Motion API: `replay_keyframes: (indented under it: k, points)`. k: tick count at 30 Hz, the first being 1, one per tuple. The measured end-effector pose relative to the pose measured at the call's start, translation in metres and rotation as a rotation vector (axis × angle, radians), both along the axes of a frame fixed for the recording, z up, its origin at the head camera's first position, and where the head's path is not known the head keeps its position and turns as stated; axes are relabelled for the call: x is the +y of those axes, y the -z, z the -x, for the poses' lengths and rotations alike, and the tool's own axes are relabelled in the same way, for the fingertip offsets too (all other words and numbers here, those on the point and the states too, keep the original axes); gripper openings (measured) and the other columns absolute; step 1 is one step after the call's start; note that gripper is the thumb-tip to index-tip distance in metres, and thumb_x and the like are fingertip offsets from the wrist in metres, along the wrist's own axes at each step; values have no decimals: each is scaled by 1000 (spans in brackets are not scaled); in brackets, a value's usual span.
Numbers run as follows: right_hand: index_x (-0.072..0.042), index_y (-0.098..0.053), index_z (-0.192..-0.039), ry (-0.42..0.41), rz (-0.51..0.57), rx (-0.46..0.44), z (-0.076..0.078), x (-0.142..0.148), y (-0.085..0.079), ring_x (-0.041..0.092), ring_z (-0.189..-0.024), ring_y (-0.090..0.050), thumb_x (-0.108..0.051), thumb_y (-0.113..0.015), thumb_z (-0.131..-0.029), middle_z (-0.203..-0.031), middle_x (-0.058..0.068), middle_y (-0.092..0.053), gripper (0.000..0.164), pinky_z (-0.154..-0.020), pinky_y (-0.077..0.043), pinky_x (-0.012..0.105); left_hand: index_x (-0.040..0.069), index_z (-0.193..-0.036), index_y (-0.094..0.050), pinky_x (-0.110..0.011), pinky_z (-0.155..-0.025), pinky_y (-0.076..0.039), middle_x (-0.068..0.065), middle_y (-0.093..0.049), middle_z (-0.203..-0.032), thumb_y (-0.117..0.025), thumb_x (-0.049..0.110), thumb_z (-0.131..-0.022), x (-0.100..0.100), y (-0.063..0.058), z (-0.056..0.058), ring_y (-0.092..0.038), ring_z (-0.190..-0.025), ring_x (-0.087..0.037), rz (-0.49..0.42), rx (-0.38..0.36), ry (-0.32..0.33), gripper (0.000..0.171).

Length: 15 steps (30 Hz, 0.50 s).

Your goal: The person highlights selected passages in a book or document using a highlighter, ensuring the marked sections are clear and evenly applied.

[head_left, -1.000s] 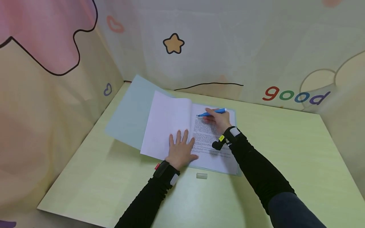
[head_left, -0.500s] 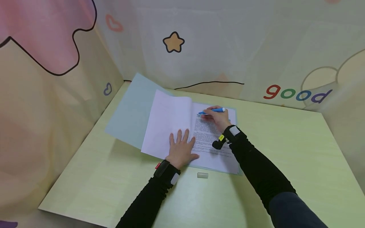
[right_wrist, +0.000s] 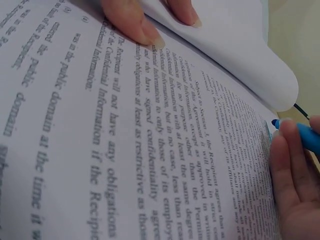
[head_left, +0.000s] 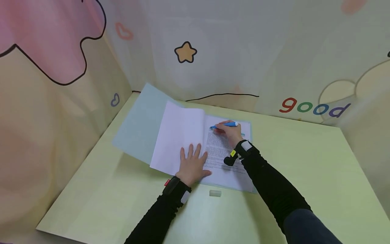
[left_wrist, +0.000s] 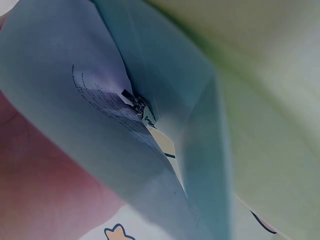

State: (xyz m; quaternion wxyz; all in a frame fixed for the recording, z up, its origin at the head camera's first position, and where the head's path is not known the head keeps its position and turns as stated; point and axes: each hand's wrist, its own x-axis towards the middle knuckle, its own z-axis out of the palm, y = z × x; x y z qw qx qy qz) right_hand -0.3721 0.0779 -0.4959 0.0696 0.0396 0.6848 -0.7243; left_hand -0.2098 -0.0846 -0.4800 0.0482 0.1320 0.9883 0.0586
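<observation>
My right hand grips a blue marker, its tip at the upper left of the printed text on the right-hand page. A short blue line shows beside the tip in the right wrist view, and a bluish mark lies right of the hand. My left hand rests on the lower inner part of the turned-back white sheet, fingers spread, thumb over the printed page. In the right wrist view, fingertips of the left hand lie on the paper.
The light blue folder cover lies opened out to the left, partly raised off the pale table. A small pale grey block sits in front of the pages. A printed cloth backdrop stands behind the table.
My right hand has shifted slightly left with the marker, staying near the top of the text. My left hand keeps its place on the paper. The head view has tilted a little.
</observation>
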Motion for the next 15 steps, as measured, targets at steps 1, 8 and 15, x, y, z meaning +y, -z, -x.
replay_keyframes:
  k: [1, 8, 15]
  points:
    - [1, -62, -92, 1, -6, -2, -1, 0, 2, 22, -75, -70, -10, -73, -76, -80, 8, -75, 22, -67, -60, 28, 18, -141, -41, -64, -109, -15, -16, -26, -153, -58, 56, -81, 0, 0, -1, -15, -137, -39, -1, 3, 0, 73]
    - [-1, -63, -87, 14, -60, 20, -6, -2, 4, 24, -76, -70, -18, -75, -75, -82, 11, -76, 24, -67, -60, 28, 18, -141, -41, -64, -109, -15, -16, -26, -154, -58, 55, -81, -1, 3, -2, -15, -138, -39, 3, -4, -2, 73]
    - [-6, -60, -79, 33, -93, 26, -5, -6, 1, 21, -73, -70, -20, -76, -74, -71, 2, -76, 22, -65, -59, 25, 19, -143, -38, -64, -109, -13, -15, -23, -155, -56, 56, -81, -1, 4, 1, -13, -138, -39, 11, -16, -5, 74]
